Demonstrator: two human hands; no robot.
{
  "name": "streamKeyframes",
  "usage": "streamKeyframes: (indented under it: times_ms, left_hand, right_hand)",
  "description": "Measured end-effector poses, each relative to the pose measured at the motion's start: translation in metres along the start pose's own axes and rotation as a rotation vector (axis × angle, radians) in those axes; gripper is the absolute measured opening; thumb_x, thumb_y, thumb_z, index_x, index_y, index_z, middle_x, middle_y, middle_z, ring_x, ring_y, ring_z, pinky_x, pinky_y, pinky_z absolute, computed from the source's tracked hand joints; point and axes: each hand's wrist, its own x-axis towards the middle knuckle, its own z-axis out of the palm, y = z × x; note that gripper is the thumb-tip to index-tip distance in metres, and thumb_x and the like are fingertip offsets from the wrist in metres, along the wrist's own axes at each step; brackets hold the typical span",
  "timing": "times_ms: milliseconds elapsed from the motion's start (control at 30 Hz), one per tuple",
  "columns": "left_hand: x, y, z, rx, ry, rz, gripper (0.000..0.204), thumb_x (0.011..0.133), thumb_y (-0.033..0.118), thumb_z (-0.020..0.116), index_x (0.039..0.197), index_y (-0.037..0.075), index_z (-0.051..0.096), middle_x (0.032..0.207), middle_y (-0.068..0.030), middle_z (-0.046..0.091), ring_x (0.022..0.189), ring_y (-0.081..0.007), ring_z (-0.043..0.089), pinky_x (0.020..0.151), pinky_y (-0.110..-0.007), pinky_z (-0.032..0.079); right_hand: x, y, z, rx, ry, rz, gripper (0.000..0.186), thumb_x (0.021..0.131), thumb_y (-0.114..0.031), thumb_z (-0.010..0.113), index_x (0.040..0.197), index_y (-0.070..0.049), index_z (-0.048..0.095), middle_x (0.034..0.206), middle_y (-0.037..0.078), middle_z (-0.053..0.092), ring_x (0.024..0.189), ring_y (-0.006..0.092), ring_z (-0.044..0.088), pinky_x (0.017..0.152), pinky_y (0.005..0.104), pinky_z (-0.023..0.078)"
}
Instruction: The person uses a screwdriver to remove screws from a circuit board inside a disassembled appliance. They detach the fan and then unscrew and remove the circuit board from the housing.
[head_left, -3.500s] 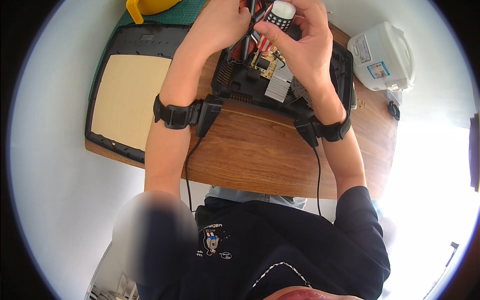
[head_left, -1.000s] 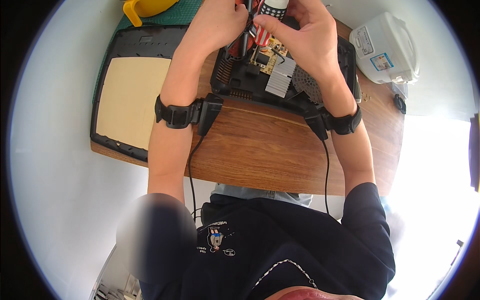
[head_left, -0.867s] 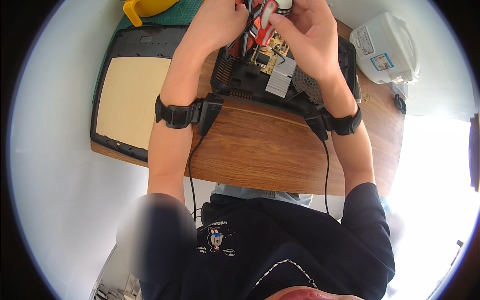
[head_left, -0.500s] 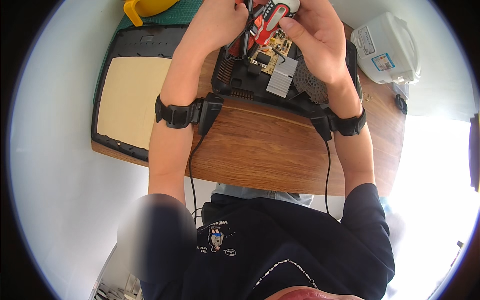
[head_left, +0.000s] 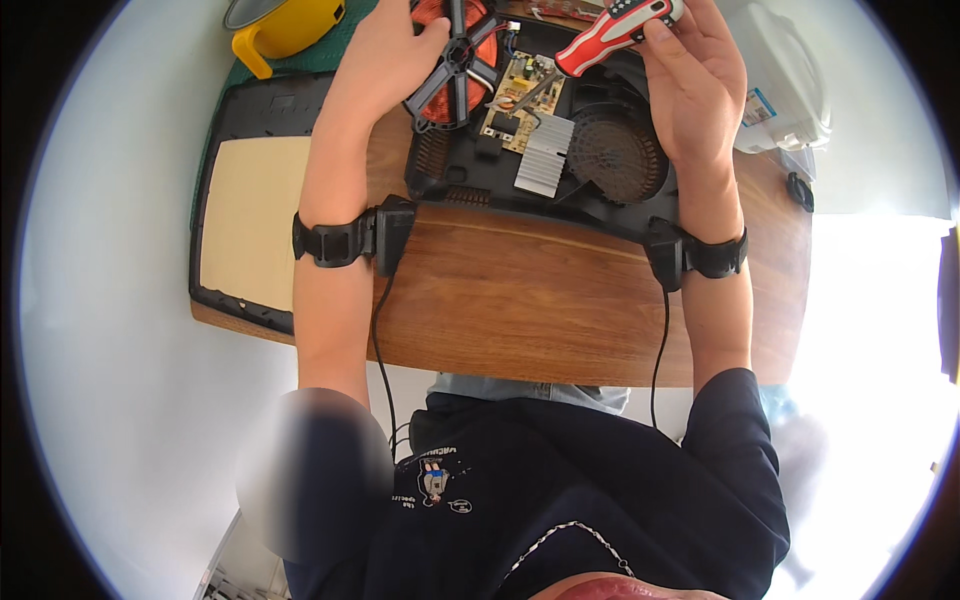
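Note:
My left hand (head_left: 390, 55) grips the rim of a copper coil on a black spoked frame (head_left: 458, 55), at the upper left of an opened black appliance housing (head_left: 450, 185). My right hand (head_left: 700, 95) holds a red, white and black screwdriver (head_left: 605, 40) above the housing's right part, its shaft slanting down-left over the circuit board (head_left: 520, 95). I cannot tell whether the tip touches anything. Beside the board sit a finned silver heat sink (head_left: 543, 155) and a round black grille (head_left: 613, 150).
A black frame with a cream panel (head_left: 250, 220) lies at the left of the wooden table (head_left: 520, 300). A yellow pot (head_left: 285, 30) rests on a green mat at the back left. A white appliance (head_left: 795, 90) and a small black item (head_left: 800, 190) are at the right.
My right hand has moved right and turned with the screwdriver, now slanted away from the coil. My left hand and the coil appear farther left, uncovering more of the board and grille.

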Motion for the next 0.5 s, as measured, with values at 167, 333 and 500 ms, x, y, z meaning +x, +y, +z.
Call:
streamKeyframes:
  times_ms: [167, 333, 500]
  left_hand:
    - [0.001, 0.008, -0.001, 0.018, -0.007, -0.098, 0.054, 0.094, 0.009, 0.066, 0.145, 0.004, 0.048, 0.11, -0.0191, 0.068, 0.1, -0.0275, 0.067, 0.091, -0.037, 0.053]
    - [0.0, 0.0, -0.002, 0.068, 0.022, -0.028, 0.055, 0.094, 0.01, 0.068, 0.145, 0.003, 0.047, 0.109, -0.0182, 0.068, 0.1, -0.025, 0.067, 0.091, -0.036, 0.053]
    - [0.006, -0.027, -0.003, 0.143, -0.036, -0.083, 0.057, 0.1, 0.024, 0.065, 0.152, 0.009, 0.047, 0.128, -0.0125, 0.068, 0.116, -0.0182, 0.064, 0.105, -0.032, 0.045]
  right_hand:
    - [-0.009, -0.015, -0.023, -0.008, 0.157, 0.008, 0.056, 0.096, 0.005, 0.057, 0.15, 0.007, 0.041, 0.134, 0.021, 0.063, 0.128, 0.0329, 0.06, 0.113, 0.0433, 0.047]
    - [-0.019, -0.023, -0.044, 0.006, 0.201, -0.022, 0.055, 0.096, 0.006, 0.056, 0.15, 0.007, 0.042, 0.133, 0.021, 0.063, 0.126, 0.033, 0.061, 0.112, 0.043, 0.048]
    - [-0.028, -0.032, -0.062, 0.038, 0.26, -0.031, 0.055, 0.096, 0.005, 0.057, 0.149, 0.007, 0.042, 0.132, 0.021, 0.064, 0.123, 0.0317, 0.063, 0.108, 0.0416, 0.051]
